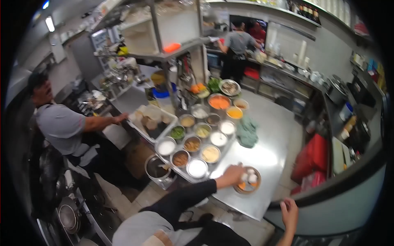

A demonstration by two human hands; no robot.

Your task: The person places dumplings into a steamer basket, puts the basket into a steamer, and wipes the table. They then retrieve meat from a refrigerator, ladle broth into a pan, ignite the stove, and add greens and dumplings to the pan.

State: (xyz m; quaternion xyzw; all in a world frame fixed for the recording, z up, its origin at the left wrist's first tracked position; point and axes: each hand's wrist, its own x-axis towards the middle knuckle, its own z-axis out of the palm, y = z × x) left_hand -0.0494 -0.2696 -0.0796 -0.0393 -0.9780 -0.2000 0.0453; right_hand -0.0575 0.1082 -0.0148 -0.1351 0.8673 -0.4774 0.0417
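My left hand (233,176), at the end of a black sleeve, is at the left rim of a round, light-brown basket (257,186) on the steel table. Its fingers are curled together, and blur hides what they grip. Several white, rounded pieces (251,178) and some orange bits (242,185) lie in the basket. My right hand (289,213) is in the air past the table's front right corner, touching nothing. Its fingers are loosely bent and apart from the thumb, with nothing visible in them.
Round tubs of ingredients (197,168) stand in rows left of the basket. A green cloth (247,131) lies on the steel table (266,164). One co-worker (65,123) stands at left beside a white bin (152,123), another (238,43) at the back counter. Red containers (314,158) are at right.
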